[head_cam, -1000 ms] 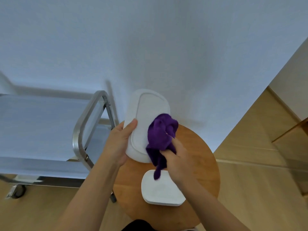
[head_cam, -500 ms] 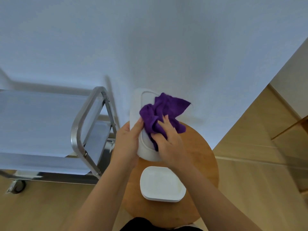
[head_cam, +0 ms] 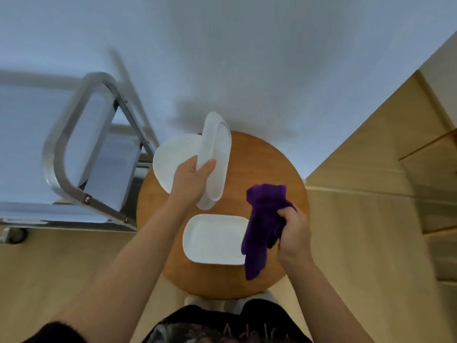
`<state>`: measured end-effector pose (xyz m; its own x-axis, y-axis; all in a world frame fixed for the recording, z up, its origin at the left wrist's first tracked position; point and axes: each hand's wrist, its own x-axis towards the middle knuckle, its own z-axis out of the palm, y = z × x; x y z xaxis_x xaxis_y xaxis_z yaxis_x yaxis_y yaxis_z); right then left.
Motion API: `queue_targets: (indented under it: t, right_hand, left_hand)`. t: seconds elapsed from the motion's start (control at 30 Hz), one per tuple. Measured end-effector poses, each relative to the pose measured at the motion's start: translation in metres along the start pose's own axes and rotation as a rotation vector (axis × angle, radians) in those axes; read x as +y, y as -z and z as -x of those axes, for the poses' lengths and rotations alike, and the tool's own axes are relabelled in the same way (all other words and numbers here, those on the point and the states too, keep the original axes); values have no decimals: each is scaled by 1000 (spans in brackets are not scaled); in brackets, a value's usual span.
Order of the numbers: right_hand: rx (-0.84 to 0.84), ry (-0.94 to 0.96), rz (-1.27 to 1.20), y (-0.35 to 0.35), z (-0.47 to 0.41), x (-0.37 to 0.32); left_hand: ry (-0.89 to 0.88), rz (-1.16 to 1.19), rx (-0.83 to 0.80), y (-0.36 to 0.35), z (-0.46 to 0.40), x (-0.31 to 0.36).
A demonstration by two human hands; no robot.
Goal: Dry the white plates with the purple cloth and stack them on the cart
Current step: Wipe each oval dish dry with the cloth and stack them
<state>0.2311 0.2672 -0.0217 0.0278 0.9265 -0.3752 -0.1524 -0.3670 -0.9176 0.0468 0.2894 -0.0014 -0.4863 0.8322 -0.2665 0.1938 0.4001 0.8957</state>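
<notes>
The left hand [head_cam: 191,180] grips a white oval plate [head_cam: 215,154] tilted on edge; the right hand [head_cam: 294,233] clutches the purple cloth [head_cam: 263,224], now pulled off it.

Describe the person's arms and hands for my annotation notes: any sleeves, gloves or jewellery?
Both forearms are bare up to the bottom edge of the frame, with no sleeves showing. The left hand and right hand wear no gloves, and no rings, watch or bracelet show. A dark garment with faint markings appears at the bottom edge.
</notes>
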Motion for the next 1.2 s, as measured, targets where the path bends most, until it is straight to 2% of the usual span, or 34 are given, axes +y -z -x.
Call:
queue_targets:
  t: [0.1, 0.2, 0.43, 0.53, 0.63, 0.7, 0.87, 0.97, 1.03, 1.13, 1.2]
  right_hand:
    - [147, -108, -33, 18, -35, 12]
    - [217, -156, -64, 28, -68, 20]
    - [215, -178, 102, 39, -138, 36]
    - [216, -195, 106, 42, -159, 43]
    - [160, -228, 73, 43, -170, 50]
    - [133, -251, 58, 42, -174, 55]
    - [149, -301, -7, 32, -179, 66]
    - [174, -299, -21, 22, -174, 67]
    - [192, -303, -8, 18, -171, 66]
    - [224, -280, 33, 15, -159, 58]
    - [260, -225, 29, 19, -148, 47]
  left_hand:
    - [-63, -288, -113, -39, -15, -16]
    - [-90, -529, -243, -79, -31, -38]
    - [-261, -872, -494, -142, -74, -104]
    - [-293, -1010, -595, -154, -85, -131]
    - [-416, -1204, -683, -159, -96, -147]
    - [-452, -1278, -759, -163, -103, -153]
    - [-391, -1274, -858, -170, -122, -173]
    - [-356, -1211, -856, -169, -129, -176]
    - [-275, -1085, -802, -163, -123, -168]
    - [-121, -741, -527, -132, -100, -160]
    - [-121, -689, -294, -99, -79, -166]
